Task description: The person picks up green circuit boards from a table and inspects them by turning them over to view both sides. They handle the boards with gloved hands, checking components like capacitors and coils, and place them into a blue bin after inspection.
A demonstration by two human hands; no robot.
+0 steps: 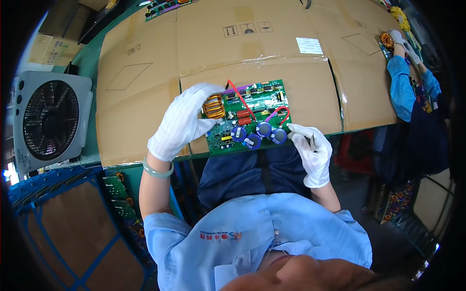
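A green circuit board (264,103) lies at the near edge of the cardboard-covered table. It bears a copper-wound coil (214,106) at its left, red blocks (244,117), several blue cylindrical capacitors (263,129) along its near side, and red wires (241,98) arching over it. My left hand (187,114), in a white glove, curls around the board's left end, fingers over the coil and thumb at the board's edge. My gloved right hand (313,150) is closed in a pinch at the near right corner, beside a capacitor. Something thin and greyish shows between its fingers, too small to name.
Flattened cardboard (141,97) covers the table. A grey box fan (53,116) stands at the left. More boards lie at the far edge (167,8) and on a rack (121,194) below left. At the right, a co-worker's gloved hands (398,39) handle another board.
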